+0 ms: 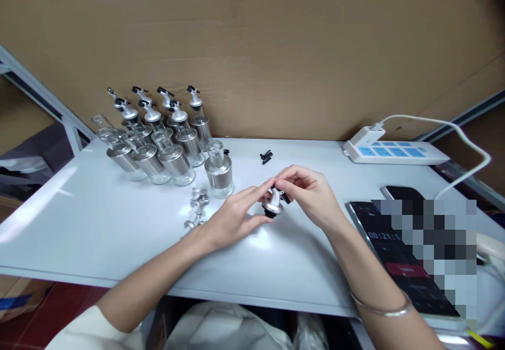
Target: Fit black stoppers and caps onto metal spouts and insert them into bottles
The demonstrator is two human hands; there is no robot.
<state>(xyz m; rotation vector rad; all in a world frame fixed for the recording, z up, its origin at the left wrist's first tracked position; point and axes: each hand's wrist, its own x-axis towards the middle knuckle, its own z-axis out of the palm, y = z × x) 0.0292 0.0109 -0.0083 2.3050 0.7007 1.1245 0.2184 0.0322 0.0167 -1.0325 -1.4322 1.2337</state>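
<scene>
Between my two hands is a silver pour spout (273, 204) with a black stopper at its base. My left hand (240, 213) grips it from the left, thumb low by the stopper and fingers over the top. At the spout's tip, my right hand (305, 189) pinches a small black flip cap (284, 197). An uncapped glass bottle with a steel sleeve (219, 174) stands just left of my hands. Several loose silver spout pieces (197, 203) lie beside my left wrist. Beyond my hands, a few small black caps (266, 156) rest on the table.
Several sleeved bottles (173, 158) crowd the table's left back, some fitted with spouts. A white power strip (394, 152) with a plugged-in charger and cable lies at the back right. A tablet showing a timer (384, 237) and a phone (404, 192) lie at right. Cardboard (276, 50) walls the back.
</scene>
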